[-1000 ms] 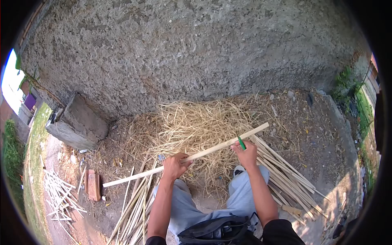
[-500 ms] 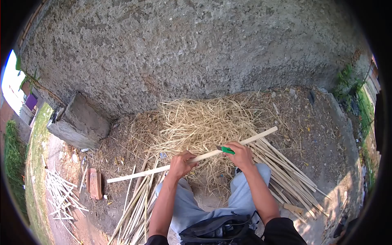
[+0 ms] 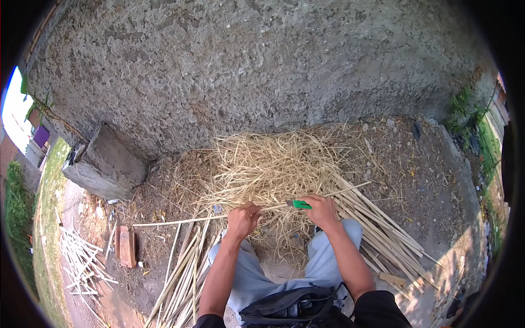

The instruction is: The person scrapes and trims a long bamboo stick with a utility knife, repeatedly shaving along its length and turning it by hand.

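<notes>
"Pale wood: where does that slim strip [image 3: 273,208] lie?"

"Crosswise beyond the knees [image 3: 348,234], over the loose shavings [image 3: 273,164]. The left hand [image 3: 242,220] has its fingers wrapped round it near the middle."

"And the right hand [image 3: 322,211]?"

"Its fingers are clenched on the green knife [image 3: 301,204], whose blade [image 3: 290,203] points toward the left hand, right by the strip."

"Is it biting into the wood?"

"Hard to say; contact is too small to make out from here."

"What makes for a clean stroke?"

"Low blade angle, light even pressure, and a strip pinned firmly enough that it cannot twist. The left fingers should sit well clear of the edge, and every stroke is best drawn away from them, following the grain"
</notes>
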A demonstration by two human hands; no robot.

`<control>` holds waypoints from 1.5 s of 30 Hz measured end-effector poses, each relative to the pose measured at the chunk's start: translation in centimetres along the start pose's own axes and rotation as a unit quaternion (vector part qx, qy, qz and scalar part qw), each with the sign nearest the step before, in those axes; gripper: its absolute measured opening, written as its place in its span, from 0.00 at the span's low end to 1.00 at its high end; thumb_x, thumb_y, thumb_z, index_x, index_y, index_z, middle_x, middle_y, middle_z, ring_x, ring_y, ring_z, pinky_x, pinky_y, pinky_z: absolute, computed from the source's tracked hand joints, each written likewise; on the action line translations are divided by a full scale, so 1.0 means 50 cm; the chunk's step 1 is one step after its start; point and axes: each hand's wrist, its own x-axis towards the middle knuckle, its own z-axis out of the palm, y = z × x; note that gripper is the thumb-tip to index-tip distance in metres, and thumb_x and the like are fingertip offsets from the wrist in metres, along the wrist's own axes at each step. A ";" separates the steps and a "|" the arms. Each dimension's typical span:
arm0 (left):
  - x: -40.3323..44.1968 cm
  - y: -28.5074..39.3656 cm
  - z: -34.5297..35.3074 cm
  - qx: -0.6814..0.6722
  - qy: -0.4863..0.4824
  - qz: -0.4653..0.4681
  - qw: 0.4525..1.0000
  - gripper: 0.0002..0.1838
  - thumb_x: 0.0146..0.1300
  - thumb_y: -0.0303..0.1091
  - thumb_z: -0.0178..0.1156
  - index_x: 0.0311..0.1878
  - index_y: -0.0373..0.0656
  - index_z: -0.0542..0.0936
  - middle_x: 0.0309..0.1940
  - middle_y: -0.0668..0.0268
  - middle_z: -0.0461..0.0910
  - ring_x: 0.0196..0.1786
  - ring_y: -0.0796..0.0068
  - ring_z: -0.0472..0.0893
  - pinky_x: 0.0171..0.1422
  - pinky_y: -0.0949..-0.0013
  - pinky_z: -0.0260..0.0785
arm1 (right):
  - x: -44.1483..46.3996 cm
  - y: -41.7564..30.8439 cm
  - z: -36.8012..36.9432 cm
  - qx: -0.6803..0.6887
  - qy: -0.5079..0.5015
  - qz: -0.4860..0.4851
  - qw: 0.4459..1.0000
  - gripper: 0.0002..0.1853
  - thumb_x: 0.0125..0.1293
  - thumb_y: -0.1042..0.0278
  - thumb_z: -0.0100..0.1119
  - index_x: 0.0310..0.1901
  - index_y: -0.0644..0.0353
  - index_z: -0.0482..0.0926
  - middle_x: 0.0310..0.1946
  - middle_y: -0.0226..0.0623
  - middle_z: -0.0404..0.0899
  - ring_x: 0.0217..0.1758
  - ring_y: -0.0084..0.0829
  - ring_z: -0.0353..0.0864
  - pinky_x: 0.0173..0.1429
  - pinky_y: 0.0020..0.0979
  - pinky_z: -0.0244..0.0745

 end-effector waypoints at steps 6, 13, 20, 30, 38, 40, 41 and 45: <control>0.008 0.007 -0.004 0.027 0.065 0.032 0.997 0.06 0.54 0.36 0.72 0.33 0.47 0.86 0.30 0.70 0.85 0.32 0.67 0.82 0.49 0.62 0.68 | 0.002 -0.007 0.000 0.002 0.013 -0.005 1.000 0.13 0.52 0.73 0.66 0.40 0.45 0.88 0.37 0.29 0.87 0.34 0.39 0.86 0.35 0.38 0.80; 0.020 0.042 -0.017 0.085 0.215 0.016 0.973 0.14 0.53 0.34 0.74 0.42 0.44 0.84 0.38 0.67 0.86 0.46 0.65 0.80 0.58 0.56 0.62 | 0.006 -0.015 0.003 -0.011 0.008 0.013 1.000 0.14 0.52 0.73 0.66 0.42 0.50 0.87 0.35 0.34 0.86 0.33 0.42 0.85 0.35 0.41 0.79; 0.011 0.021 -0.022 -0.012 0.237 -0.062 0.970 0.20 0.58 0.31 0.70 0.52 0.40 0.78 0.51 0.54 0.79 0.55 0.50 0.78 0.59 0.54 0.69 | 0.022 -0.024 -0.024 0.012 0.041 0.155 0.987 0.08 0.60 0.61 0.67 0.35 0.55 0.85 0.27 0.40 0.83 0.29 0.44 0.84 0.37 0.42 0.76; -0.007 0.000 0.011 -0.059 0.052 -0.124 0.989 0.17 0.60 0.35 0.69 0.50 0.42 0.78 0.51 0.55 0.78 0.51 0.46 0.80 0.53 0.52 0.75 | 0.030 -0.029 -0.028 0.178 0.105 0.226 0.952 0.17 0.65 0.54 0.68 0.42 0.63 0.82 0.26 0.37 0.83 0.28 0.30 0.82 0.36 0.33 0.74; -0.010 0.018 0.008 -0.053 -0.031 -0.125 0.990 0.15 0.63 0.37 0.66 0.50 0.44 0.79 0.50 0.58 0.80 0.49 0.47 0.82 0.50 0.50 0.76 | 0.027 -0.025 -0.033 0.169 0.213 0.203 0.941 0.13 0.68 0.60 0.65 0.43 0.62 0.82 0.21 0.35 0.76 0.22 0.29 0.75 0.31 0.33 0.69; -0.012 0.011 0.017 -0.053 -0.031 -0.120 0.991 0.15 0.63 0.37 0.66 0.50 0.44 0.79 0.49 0.57 0.80 0.48 0.47 0.82 0.49 0.50 0.76 | 0.030 -0.017 -0.034 0.170 0.223 0.208 0.937 0.13 0.69 0.60 0.65 0.44 0.62 0.82 0.21 0.36 0.77 0.23 0.29 0.75 0.31 0.33 0.69; -0.015 0.008 0.021 -0.065 -0.020 -0.114 0.991 0.14 0.63 0.36 0.67 0.50 0.42 0.80 0.46 0.57 0.80 0.46 0.49 0.82 0.48 0.53 0.76 | 0.031 -0.012 -0.035 0.172 0.230 0.214 0.934 0.13 0.69 0.60 0.64 0.44 0.63 0.82 0.22 0.36 0.77 0.23 0.29 0.74 0.31 0.33 0.69; -0.014 0.011 0.015 -0.084 -0.017 -0.122 0.989 0.12 0.63 0.33 0.67 0.47 0.39 0.81 0.43 0.54 0.81 0.42 0.53 0.83 0.46 0.57 0.76 | 0.039 0.002 -0.037 0.178 0.244 0.192 0.934 0.15 0.69 0.59 0.64 0.46 0.64 0.82 0.24 0.37 0.78 0.24 0.30 0.75 0.32 0.33 0.70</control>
